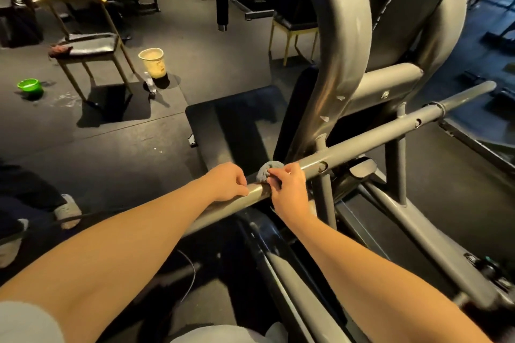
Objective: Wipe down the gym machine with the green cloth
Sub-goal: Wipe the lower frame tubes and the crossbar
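Where the two hands meet on the long grey bar [362, 142] of the gym machine [348, 36], I can see the cloth [267, 171] bunched into a small wad looped over the top of the tube. In this light it reads grey-blue rather than green, with a ribbed, towelling look. The right hand [288, 189] pinches it from the near side, fingertips curled into the fabric. The left hand [228, 181] lies on the bar just beside the cloth with its fingers curled, but I cannot tell whether they grasp anything. The bar is matt grey with round holes along it, and the curved tube above shows chipped paint. Across the floor a paper cup [152, 62] carries print too blurred for me to read, near a chair [86, 44] and a green bowl [29, 86].
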